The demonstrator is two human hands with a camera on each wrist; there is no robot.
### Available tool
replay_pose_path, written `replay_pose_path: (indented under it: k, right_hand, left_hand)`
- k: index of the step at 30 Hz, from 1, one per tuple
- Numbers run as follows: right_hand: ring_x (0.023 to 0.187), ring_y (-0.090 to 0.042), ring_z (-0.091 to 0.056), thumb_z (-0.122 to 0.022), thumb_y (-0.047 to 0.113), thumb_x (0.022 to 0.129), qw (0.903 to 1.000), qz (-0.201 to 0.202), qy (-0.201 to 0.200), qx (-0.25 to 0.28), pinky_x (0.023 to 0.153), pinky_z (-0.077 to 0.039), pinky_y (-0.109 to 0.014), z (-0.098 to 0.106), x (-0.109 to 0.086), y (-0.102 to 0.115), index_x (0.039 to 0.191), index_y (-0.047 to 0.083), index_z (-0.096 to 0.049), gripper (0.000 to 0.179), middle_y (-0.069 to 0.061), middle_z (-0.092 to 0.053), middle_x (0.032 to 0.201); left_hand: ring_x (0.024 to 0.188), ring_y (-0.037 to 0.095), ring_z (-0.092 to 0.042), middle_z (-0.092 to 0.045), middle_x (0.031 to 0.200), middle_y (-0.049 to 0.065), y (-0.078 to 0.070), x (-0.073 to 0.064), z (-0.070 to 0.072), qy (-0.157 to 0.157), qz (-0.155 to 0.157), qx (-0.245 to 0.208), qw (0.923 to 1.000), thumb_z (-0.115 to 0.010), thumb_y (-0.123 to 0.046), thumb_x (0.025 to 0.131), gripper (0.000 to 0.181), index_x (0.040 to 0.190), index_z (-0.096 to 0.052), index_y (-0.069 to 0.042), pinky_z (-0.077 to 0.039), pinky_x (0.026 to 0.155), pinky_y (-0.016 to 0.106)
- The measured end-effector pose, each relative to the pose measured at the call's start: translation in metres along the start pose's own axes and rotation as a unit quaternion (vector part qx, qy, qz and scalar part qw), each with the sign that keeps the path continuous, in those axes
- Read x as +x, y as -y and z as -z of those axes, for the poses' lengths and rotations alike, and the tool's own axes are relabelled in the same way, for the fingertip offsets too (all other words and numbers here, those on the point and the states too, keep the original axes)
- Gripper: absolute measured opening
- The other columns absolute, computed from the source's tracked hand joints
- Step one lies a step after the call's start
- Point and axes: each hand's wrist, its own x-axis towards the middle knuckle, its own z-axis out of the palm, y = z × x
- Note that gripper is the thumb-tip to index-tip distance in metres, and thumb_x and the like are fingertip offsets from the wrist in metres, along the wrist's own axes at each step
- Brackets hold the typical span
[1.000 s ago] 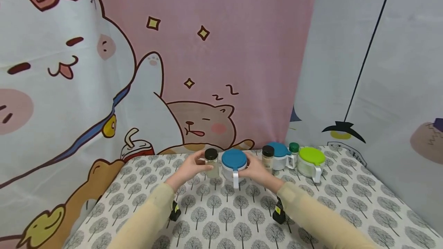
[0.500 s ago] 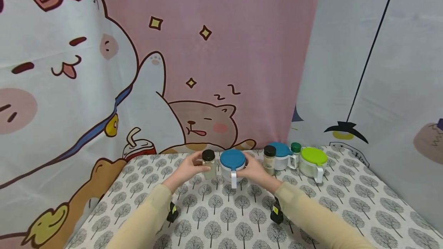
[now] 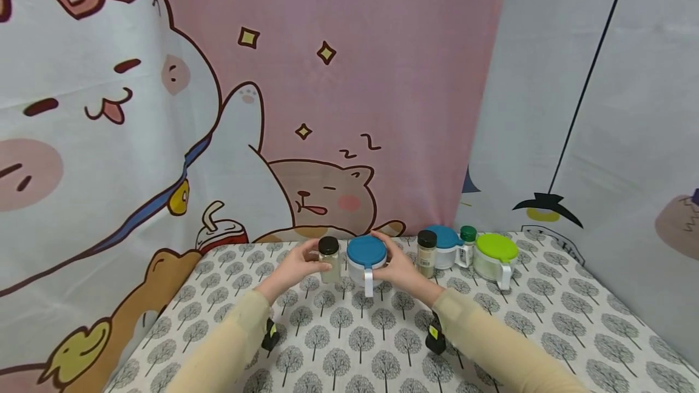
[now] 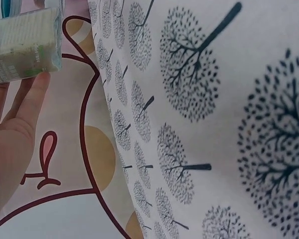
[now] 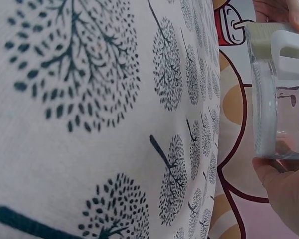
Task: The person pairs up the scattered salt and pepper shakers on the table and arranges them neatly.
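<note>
In the head view, my left hand (image 3: 292,268) grips a spice jar (image 3: 330,265) with a black lid and pale contents, fingers behind and thumb in front. The left wrist view shows the jar's printed side (image 4: 25,50) above my fingers. Beside it, my right hand (image 3: 401,265) holds a clear seasoning pot (image 3: 357,275) with a blue lid and a white handle facing me. In the right wrist view, the thumb and fingers of my hand (image 5: 289,191) lie against the clear pot (image 5: 266,109). Both things are upright, with curtain showing between their bases and the tabletop.
To the right stand another black-lidded spice jar (image 3: 426,253), a second blue-lidded pot (image 3: 445,238), a green-capped jar (image 3: 467,236) and a green-lidded pot (image 3: 496,248). A tree-print cloth (image 3: 344,344) covers the table. A cartoon curtain (image 3: 415,108) hangs behind it.
The head view has shifted slightly, so the scene sits a little further right. Both hands keep hold of the spice jar and the pot, with the gap between these slightly wider.
</note>
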Motion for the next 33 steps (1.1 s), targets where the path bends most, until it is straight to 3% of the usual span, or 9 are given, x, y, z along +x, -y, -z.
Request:
replay_pose_path:
  k: [8, 16, 22, 26, 33]
  right_hand:
    - [0.125, -0.039, -0.047, -0.083, 0.009, 0.074, 0.9999, -0.012, -0.001, -0.006, 0.090, -0.049, -0.046, -0.005, 0.004, 0.003, 0.152, 0.024, -0.031, 0.095, -0.022, -0.042, 0.143]
    - [0.127, -0.042, -0.045, -0.083, 0.009, 0.076, 0.9997, -0.009, 0.001, -0.023, 0.089, -0.049, -0.049, -0.011, 0.001, 0.021, 0.153, 0.020, -0.030, 0.094, -0.023, -0.039, 0.146]
    - [0.126, -0.038, -0.048, -0.084, 0.013, 0.075, 0.9995, -0.011, -0.006, -0.029, 0.088, -0.049, -0.047, -0.013, 0.007, 0.012, 0.151, 0.027, -0.032, 0.094, -0.020, -0.042, 0.144]
    - [0.125, -0.041, -0.047, -0.083, 0.010, 0.076, 0.9996, -0.010, 0.000, -0.025, 0.089, -0.049, -0.048, -0.016, 0.004, 0.022, 0.152, 0.020, -0.030, 0.094, -0.023, -0.041, 0.144]
    - [0.126, -0.043, -0.046, -0.082, 0.009, 0.076, 0.9993, -0.006, 0.008, -0.036, 0.091, -0.048, -0.049, -0.020, -0.001, 0.042, 0.153, 0.012, -0.028, 0.094, -0.026, -0.039, 0.145]
  left_hand:
    - [0.118, 0.030, -0.056, -0.058, 0.124, 0.006, -0.001, -0.005, 0.012, -0.005, 0.003, 0.008, 1.0000, -0.077, -0.019, 0.085, 0.054, 0.135, -0.055, -0.017, -0.049, 0.092, 0.045]
    - [0.120, 0.034, -0.053, -0.051, 0.137, 0.012, -0.007, -0.013, 0.022, 0.000, 0.001, 0.000, 1.0000, -0.073, -0.015, 0.089, 0.067, 0.147, -0.040, -0.017, -0.048, 0.093, 0.047]
    - [0.117, 0.031, -0.055, -0.052, 0.135, 0.010, 0.000, -0.015, 0.028, 0.001, -0.004, 0.001, 1.0000, -0.073, -0.019, 0.089, 0.067, 0.146, -0.040, -0.031, -0.048, 0.092, 0.049]
    - [0.115, 0.030, -0.056, -0.053, 0.132, 0.009, -0.003, -0.017, 0.032, 0.000, 0.000, -0.008, 1.0000, -0.073, -0.018, 0.089, 0.067, 0.144, -0.041, -0.037, -0.049, 0.090, 0.048]
    - [0.112, 0.030, -0.058, -0.052, 0.133, 0.011, -0.001, -0.019, 0.041, -0.003, -0.008, -0.001, 1.0000, -0.073, -0.017, 0.088, 0.068, 0.145, -0.040, -0.038, -0.047, 0.091, 0.053]
